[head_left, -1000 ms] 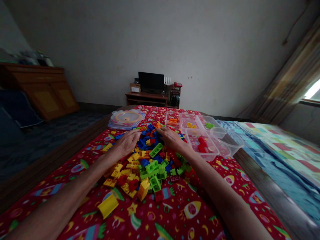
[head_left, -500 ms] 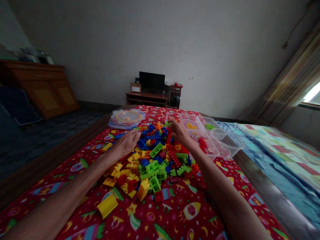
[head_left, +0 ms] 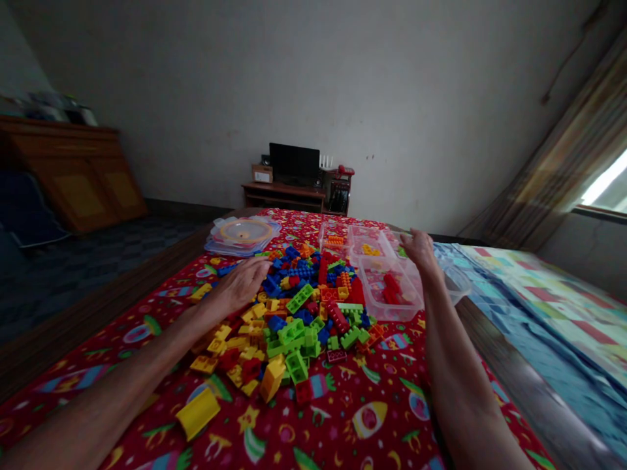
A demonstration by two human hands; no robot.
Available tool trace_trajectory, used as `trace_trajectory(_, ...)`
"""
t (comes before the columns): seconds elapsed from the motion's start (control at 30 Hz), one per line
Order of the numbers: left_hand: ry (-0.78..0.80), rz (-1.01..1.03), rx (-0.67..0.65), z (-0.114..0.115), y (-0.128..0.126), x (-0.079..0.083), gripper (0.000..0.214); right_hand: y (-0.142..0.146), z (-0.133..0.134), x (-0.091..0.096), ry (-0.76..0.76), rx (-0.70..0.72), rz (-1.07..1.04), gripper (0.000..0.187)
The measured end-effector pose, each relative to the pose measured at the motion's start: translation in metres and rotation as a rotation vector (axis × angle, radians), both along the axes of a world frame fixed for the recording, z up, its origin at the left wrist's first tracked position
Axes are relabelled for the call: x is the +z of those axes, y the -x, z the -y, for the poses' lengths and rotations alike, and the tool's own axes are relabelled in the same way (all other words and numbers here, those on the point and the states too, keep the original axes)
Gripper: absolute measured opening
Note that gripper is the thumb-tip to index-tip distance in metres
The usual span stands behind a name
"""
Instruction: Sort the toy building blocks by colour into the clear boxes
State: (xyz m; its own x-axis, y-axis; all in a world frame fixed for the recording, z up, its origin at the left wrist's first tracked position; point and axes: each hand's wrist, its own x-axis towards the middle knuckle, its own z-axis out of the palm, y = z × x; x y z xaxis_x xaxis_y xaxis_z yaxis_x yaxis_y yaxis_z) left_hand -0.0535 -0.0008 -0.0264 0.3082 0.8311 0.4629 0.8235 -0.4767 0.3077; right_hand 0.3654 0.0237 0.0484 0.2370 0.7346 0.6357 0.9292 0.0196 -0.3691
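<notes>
A heap of small plastic bricks (head_left: 298,307) in blue, green, yellow, red and orange lies on a red patterned cloth (head_left: 343,431). My left hand (head_left: 240,284) rests flat on the heap's left side, fingers stretched out, holding nothing. My right hand (head_left: 418,248) hovers over the clear sorting boxes at the right, by the box with green bricks; its fingers point away from me and are hidden. The nearest clear box (head_left: 392,312) holds red bricks. Behind it, other boxes hold yellow bricks (head_left: 369,249) and orange bricks (head_left: 336,239).
A clear lid (head_left: 242,234) lies at the far left of the cloth. A large yellow brick (head_left: 197,412) sits apart at the front left. A round clear bowl (head_left: 459,284) stands at the right edge, beside a blue patterned cover (head_left: 539,313). Beyond stands a desk with a monitor (head_left: 294,163).
My right hand has left the far side of the heap and moved right, over the clear boxes. My left hand has stayed on the heap.
</notes>
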Motion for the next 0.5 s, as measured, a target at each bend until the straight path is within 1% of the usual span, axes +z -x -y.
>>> trace_trajectory(0.1, -0.001, 0.006, 0.007, 0.001, 0.000, 0.000, 0.071, -0.001, -0.001, -0.002, -0.019, -0.063, -0.043, 0.040)
trace_trajectory(0.17, -0.015, 0.014, -0.001, 0.001, 0.000, 0.000, 0.069, 0.010, 0.000, 0.003, -0.013, -0.043, -0.063, 0.040)
trace_trajectory(0.2, -0.021, 0.017, -0.006, 0.001, 0.001, 0.001, 0.068, 0.018, 0.002, 0.006, 0.008, -0.010, -0.064, 0.040)
trace_trajectory(0.27, -0.035, 0.020, -0.024, 0.001, 0.000, 0.004, 0.064, 0.038, 0.006, 0.013, 0.058, 0.096, -0.042, 0.037)
trace_trajectory(0.33, -0.087, 0.028, -0.055, 0.003, -0.002, 0.011, 0.057, 0.062, 0.013, 0.018, 0.093, 0.238, 0.012, 0.033)
trace_trajectory(0.4, -0.184, 0.045, -0.102, 0.009, -0.007, 0.021, 0.047, 0.088, 0.023, 0.019, 0.145, 0.412, 0.090, 0.029)
trace_trajectory(0.47, -0.267, 0.047, -0.172, 0.017, -0.015, 0.031, 0.038, 0.113, 0.035, 0.018, 0.250, 0.616, 0.171, 0.025)
trace_trajectory(0.5, -0.284, 0.033, -0.222, 0.022, -0.020, 0.035, 0.035, 0.124, 0.042, 0.017, 0.309, 0.706, 0.209, 0.024)
